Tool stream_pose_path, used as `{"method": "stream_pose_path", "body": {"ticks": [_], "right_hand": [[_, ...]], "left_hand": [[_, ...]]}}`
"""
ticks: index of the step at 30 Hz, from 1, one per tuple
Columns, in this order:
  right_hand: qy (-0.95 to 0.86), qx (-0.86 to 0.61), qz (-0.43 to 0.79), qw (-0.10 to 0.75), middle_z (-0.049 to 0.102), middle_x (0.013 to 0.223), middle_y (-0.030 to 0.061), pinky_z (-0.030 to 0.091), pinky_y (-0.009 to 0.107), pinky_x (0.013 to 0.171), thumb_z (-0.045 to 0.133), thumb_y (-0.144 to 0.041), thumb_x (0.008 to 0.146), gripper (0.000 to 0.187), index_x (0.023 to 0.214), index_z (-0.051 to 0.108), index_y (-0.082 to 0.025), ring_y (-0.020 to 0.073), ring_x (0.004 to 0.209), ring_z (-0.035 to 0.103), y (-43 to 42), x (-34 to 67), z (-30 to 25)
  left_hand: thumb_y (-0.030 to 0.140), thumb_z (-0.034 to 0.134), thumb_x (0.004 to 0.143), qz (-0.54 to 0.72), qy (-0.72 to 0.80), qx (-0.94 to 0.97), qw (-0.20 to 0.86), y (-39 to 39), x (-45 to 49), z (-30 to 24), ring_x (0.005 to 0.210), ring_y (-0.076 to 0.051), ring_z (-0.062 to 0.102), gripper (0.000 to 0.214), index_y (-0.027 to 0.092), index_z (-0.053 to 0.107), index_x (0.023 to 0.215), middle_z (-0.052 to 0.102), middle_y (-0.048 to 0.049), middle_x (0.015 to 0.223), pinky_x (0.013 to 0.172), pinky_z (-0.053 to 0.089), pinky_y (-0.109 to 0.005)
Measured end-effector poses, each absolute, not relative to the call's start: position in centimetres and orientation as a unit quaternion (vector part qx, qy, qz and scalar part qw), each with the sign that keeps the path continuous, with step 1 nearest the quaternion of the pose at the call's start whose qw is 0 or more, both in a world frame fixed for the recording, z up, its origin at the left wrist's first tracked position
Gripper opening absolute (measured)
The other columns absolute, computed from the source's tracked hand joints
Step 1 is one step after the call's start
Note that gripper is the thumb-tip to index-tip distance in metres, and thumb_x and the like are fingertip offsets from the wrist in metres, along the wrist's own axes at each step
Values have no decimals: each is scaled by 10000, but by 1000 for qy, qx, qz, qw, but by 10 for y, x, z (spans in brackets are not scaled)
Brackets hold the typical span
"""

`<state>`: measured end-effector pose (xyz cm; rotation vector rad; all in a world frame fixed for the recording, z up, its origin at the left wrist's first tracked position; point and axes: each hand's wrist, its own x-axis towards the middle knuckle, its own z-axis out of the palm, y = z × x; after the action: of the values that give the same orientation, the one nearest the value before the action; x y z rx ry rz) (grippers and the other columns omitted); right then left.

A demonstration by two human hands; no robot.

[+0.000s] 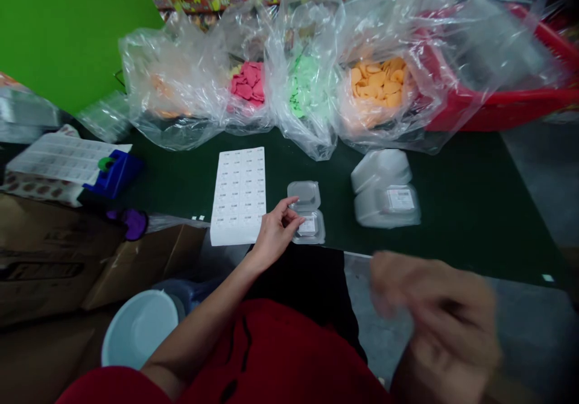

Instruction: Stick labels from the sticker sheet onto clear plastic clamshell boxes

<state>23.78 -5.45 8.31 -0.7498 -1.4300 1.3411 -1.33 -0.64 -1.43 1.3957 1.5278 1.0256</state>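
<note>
A small clear plastic clamshell container (315, 235) lies opened out on the dark green table just in front of me, with a white printed label on its near half. My left hand (278, 229) is closed at its left side, fingertips on the rim near the hinge and on the label's edge. To its left lies a sheet of printed labels (239, 193), its near end hanging toward the table edge. My right hand (438, 313) is raised off the near edge at the right, smeared by motion; whether it holds anything cannot be made out.
Nested clamshell containers (384, 202) stand right of centre, the top one labelled. Clear bags (312, 132) of orange, pink and green pieces line the back, beside a red basket (506, 111). A blue tape dispenser (117, 172) sits left. Cardboard boxes and a pale bucket (140, 331) stand below left.
</note>
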Motion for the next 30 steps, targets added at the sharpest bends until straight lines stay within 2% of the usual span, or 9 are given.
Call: {"method": "stream_pose_path", "body": {"ticks": [3,7,13,16,19,22,26,28,30], "right_hand": [[-646,-394,487,437,733,990,38,561,347,780,654,-211,1036,172,1080,798,-292,210,896,686,-33,213,55],[-735,-474,312,371,662,1096,98,550,437,930,565,-216,1059,281,1241,777,-249,262,1033,615,-21,180,4],[-789,-515,167,291,631,1200,152,532,531,969,493,-221,1085,381,1392,715,-262,321,1119,531,-35,167,-35],[-790,-518,150,293,628,1235,152,524,543,980,475,-220,1091,389,1398,708,-277,327,1154,518,-38,170,-38],[-786,-518,154,301,624,1241,146,520,540,1004,460,-225,1097,373,1361,720,-268,323,1174,520,-37,168,-37],[-757,-547,162,320,606,1257,164,520,557,1025,520,-340,1087,326,1320,716,-222,341,1201,538,-35,155,-38],[-710,-605,169,318,467,1511,241,490,634,1082,684,-463,972,684,1561,489,-175,431,1388,474,-33,121,-45],[-697,-610,192,325,397,1604,221,450,642,1147,659,-388,972,737,1633,385,-213,424,1484,413,-33,109,-51],[-670,-608,232,357,407,1616,195,429,626,1187,640,-347,970,723,1637,380,-243,390,1508,418,-31,107,-54]], "left_hand": [[233,734,924,408,604,556,400,-7,-13,-15,731,-138,671,455,206,643,1369,702,33,796,740,527,-261],[209,715,929,406,609,558,391,-7,-12,-16,730,-135,675,433,198,646,1357,711,31,808,746,537,-256],[207,689,955,386,607,593,361,-12,-9,-15,742,-145,685,332,209,658,1286,717,17,837,750,546,-267],[222,683,965,359,626,627,294,-14,-9,-15,783,-162,675,227,215,668,1191,690,-11,916,743,543,-284],[325,744,944,323,678,627,206,-13,-18,-18,849,-190,650,368,231,618,1277,641,-45,1067,730,534,-311],[343,714,970,315,695,608,220,-16,-32,-27,792,-178,622,405,223,569,1329,623,-29,1015,728,531,-320],[278,606,1028,362,662,602,264,-28,-43,-44,806,-163,631,249,214,602,1269,649,-42,1040,811,547,-328],[258,584,1035,380,654,596,269,-35,-46,-49,883,-177,655,215,212,623,1241,667,-62,1090,843,553,-333],[247,577,1036,386,653,590,277,-40,-49,-50,913,-184,666,192,212,643,1212,680,-69,1104,847,558,-334]]}}
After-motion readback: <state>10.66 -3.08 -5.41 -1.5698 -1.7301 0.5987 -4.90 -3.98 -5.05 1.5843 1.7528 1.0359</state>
